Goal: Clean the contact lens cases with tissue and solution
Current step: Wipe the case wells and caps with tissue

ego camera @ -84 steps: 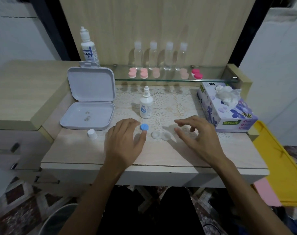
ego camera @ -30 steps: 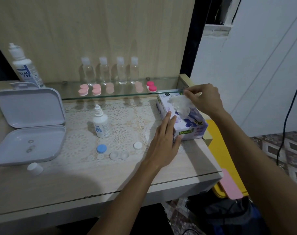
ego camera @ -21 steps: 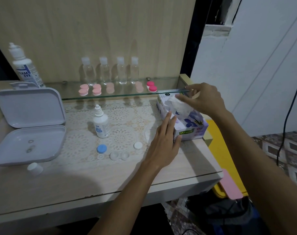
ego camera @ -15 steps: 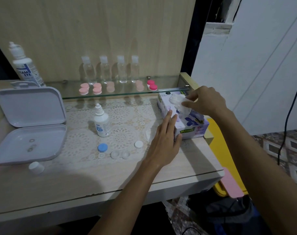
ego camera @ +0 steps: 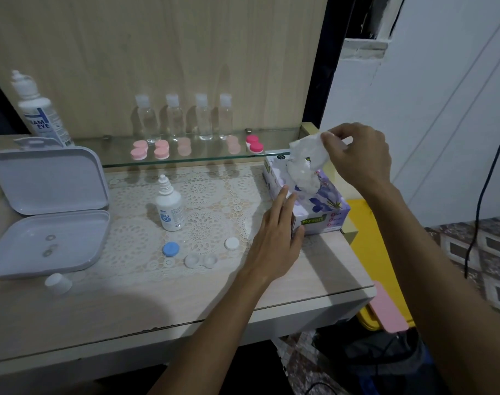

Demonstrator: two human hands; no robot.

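Right hand (ego camera: 357, 155): I see my fingertips pinched on the top edge of a crumpled white tissue (ego camera: 305, 163), which is lifted and partly drawn out of the box slot.
Left hand (ego camera: 277, 238): fingers straight and flat, grasping nothing, pressed against the near left side of the tissue box (ego camera: 323, 206).
Tissue box: rectangular cardboard, glossy, printed with purple flowers, at the right end of the desk (ego camera: 186, 303).
Contact lens case (ego camera: 200, 260): a clear plastic pair of round cups, open, lying on the lace doily (ego camera: 203, 212) left of my left hand.
Caps: a round blue cap (ego camera: 170, 248) to the case's left, a round white cap (ego camera: 232, 243) to its right, both apart from it.
Solution bottle (ego camera: 168, 206): small white plastic dropper, upright on the doily behind the caps.
Tray (ego camera: 43, 212): a pale hinged plastic box with rounded corners, lid open, at the desk's left.
Glass shelf (ego camera: 203, 155): pink round cases and four clear bottles in a row.
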